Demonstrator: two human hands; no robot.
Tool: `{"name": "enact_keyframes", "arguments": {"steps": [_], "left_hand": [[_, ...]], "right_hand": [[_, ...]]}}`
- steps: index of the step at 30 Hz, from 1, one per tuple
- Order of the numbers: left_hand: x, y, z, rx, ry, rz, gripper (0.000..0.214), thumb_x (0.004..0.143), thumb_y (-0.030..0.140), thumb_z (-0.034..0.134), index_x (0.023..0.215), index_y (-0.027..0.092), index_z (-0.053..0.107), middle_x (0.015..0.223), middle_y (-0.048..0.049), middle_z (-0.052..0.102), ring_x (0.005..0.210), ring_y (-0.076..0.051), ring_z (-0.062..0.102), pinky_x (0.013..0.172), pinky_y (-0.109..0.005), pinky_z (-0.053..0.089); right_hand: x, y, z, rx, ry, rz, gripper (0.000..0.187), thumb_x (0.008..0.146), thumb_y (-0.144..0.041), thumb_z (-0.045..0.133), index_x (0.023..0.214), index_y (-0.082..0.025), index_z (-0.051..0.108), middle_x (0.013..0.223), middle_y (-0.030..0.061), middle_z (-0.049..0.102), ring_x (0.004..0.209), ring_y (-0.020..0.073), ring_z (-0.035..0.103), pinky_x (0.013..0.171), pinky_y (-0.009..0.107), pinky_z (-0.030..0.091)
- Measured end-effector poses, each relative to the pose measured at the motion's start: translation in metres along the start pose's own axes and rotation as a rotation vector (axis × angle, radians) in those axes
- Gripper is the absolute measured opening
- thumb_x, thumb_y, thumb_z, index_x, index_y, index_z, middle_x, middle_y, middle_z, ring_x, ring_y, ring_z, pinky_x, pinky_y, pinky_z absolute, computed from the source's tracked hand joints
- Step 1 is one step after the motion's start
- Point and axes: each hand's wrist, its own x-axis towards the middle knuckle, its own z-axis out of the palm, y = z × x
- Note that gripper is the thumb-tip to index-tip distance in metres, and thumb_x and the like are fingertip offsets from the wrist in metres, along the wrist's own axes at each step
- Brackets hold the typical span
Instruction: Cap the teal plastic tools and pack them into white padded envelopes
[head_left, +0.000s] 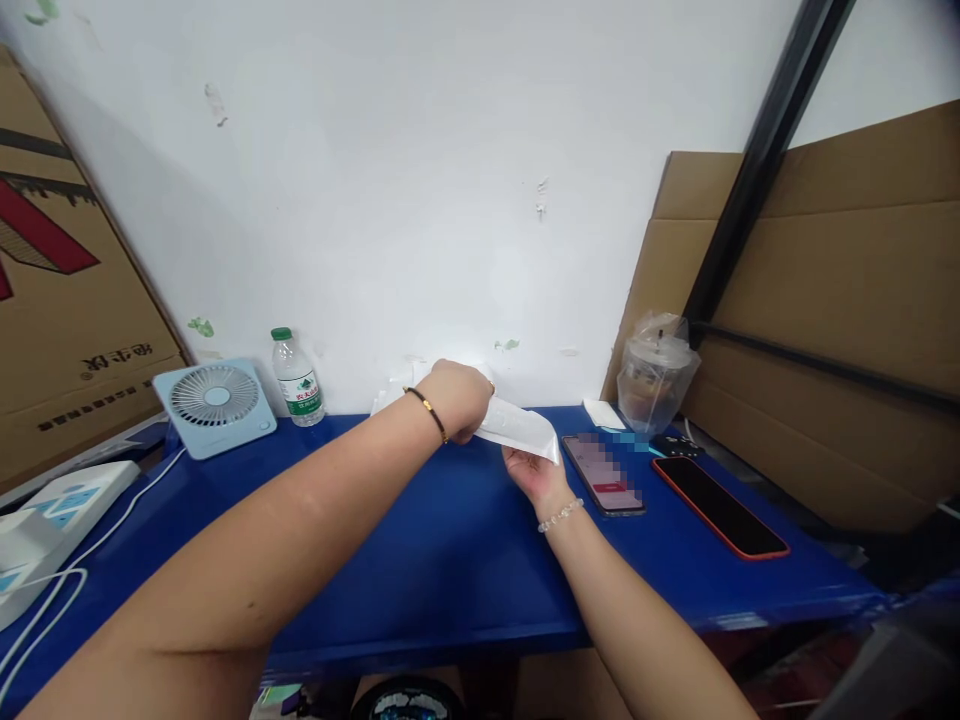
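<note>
A flat, shiny white plastic packet [519,428] slants above the blue table near the wall. My left hand [461,395], wearing a black cord bracelet, reaches across to its far left end with the fingers curled. Its fingertips are mostly hidden behind the back of the hand. From below, my right hand [534,472], with a clear bead bracelet, holds the packet's near right end, palm turned up and fingers partly covered by it. More white plastic [384,396] shows behind my left wrist, against the wall.
On the blue table [435,560], a light blue fan [217,400] and water bottle [298,380] stand left, near a power strip [67,510]. Two phones, one lit [604,475] and one dark [720,508], lie right, before a bagged drink cup [654,375]. Cardboard [847,330] flanks the table.
</note>
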Motion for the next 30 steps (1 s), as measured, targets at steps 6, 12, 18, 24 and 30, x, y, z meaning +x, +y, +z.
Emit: {"name": "enact_keyframes", "arguments": {"steps": [6, 12, 18, 24, 30], "left_hand": [[-0.021, 0.048, -0.025, 0.677, -0.285, -0.049, 0.054, 0.037, 0.01, 0.082, 0.088, 0.021, 0.068, 0.091, -0.0085, 0.067, 0.097, -0.036, 0.059, 0.09, -0.05, 0.039], [-0.032, 0.059, -0.036, 0.917, -0.398, -0.05, 0.078, 0.045, 0.018, 0.079, 0.118, 0.029, 0.057, 0.103, -0.0084, 0.066, 0.09, -0.03, 0.062, 0.079, -0.039, 0.045], [-0.038, 0.064, -0.041, 0.918, -0.357, -0.059, 0.076, 0.046, 0.018, 0.08, 0.118, 0.029, 0.058, 0.108, -0.0089, 0.063, 0.096, -0.031, 0.059, 0.086, -0.042, 0.039], [-0.042, 0.071, -0.034, 0.925, -0.308, -0.035, 0.069, 0.045, 0.022, 0.081, 0.111, 0.027, 0.06, 0.109, -0.0105, 0.061, 0.096, -0.033, 0.057, 0.086, -0.046, 0.036], [-0.049, 0.08, -0.044, 0.981, -0.265, 0.041, 0.057, 0.051, 0.026, 0.078, 0.106, 0.023, 0.062, 0.102, -0.0097, 0.063, 0.095, -0.031, 0.058, 0.086, -0.044, 0.034]], "right_hand": [[0.005, 0.0, -0.01, 0.772, 0.276, 0.148, 0.023, 0.086, -0.017, 0.04, 0.077, -0.02, 0.061, 0.067, -0.0015, 0.071, 0.072, 0.013, 0.068, 0.073, 0.027, 0.054], [0.008, -0.007, -0.017, 0.924, 0.375, 0.252, 0.03, 0.093, -0.029, 0.035, 0.082, -0.018, 0.059, 0.07, 0.0008, 0.071, 0.069, 0.0142, 0.069, 0.071, 0.03, 0.056], [0.014, 0.001, -0.021, 0.912, 0.467, 0.301, 0.036, 0.095, -0.027, 0.028, 0.069, -0.019, 0.052, 0.055, -0.002, 0.063, 0.058, 0.0136, 0.066, 0.071, 0.033, 0.056], [0.015, 0.004, -0.013, 0.898, 0.401, 0.318, 0.031, 0.093, -0.027, 0.03, 0.075, -0.019, 0.055, 0.059, 0.0001, 0.066, 0.068, 0.0152, 0.068, 0.073, 0.032, 0.055], [0.015, 0.01, -0.009, 0.851, 0.372, 0.323, 0.026, 0.091, -0.023, 0.033, 0.083, -0.019, 0.057, 0.065, 0.0001, 0.069, 0.071, 0.015, 0.069, 0.072, 0.031, 0.055]]}}
